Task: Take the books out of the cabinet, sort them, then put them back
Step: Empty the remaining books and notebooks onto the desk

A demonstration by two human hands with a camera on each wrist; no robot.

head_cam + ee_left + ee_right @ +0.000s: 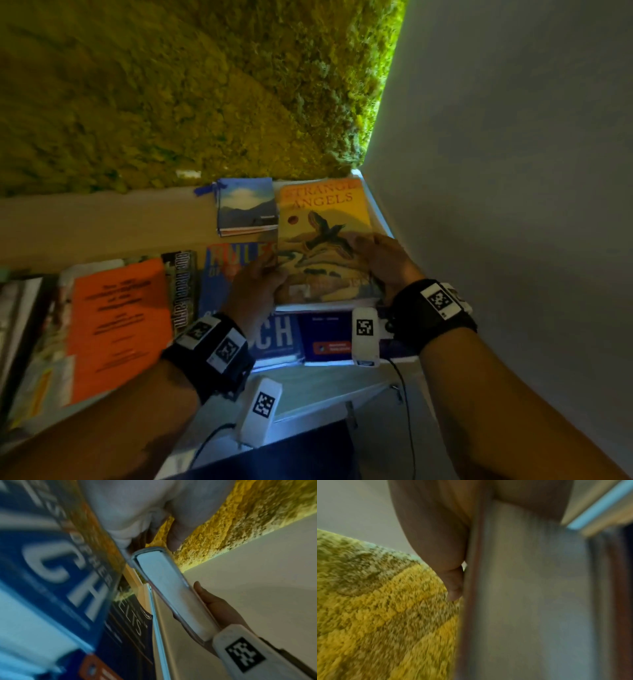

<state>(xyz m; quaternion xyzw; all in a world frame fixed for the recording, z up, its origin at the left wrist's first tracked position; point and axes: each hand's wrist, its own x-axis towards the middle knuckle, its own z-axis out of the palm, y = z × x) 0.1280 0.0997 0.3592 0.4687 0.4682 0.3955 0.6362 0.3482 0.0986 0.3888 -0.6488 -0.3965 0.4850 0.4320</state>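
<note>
A yellow book titled Strange Angels [325, 240] is held over the right end of the cabinet top, above other books. My left hand [260, 277] grips its left edge and my right hand [380, 257] grips its right edge. In the left wrist view the book's white page edge [171, 592] shows between both hands. In the right wrist view my right thumb [453, 588] lies along the book's cover [530, 588]. Below it lie a blue book with large white letters [277, 334] and a dark blue book [327, 337].
A small blue landscape book [246, 205] lies at the back. An orange booklet [120, 322] lies on other books at the left. A moss-like green wall [171, 85] stands behind, a grey wall [513, 171] close on the right. The white cabinet edge [325, 394] is near me.
</note>
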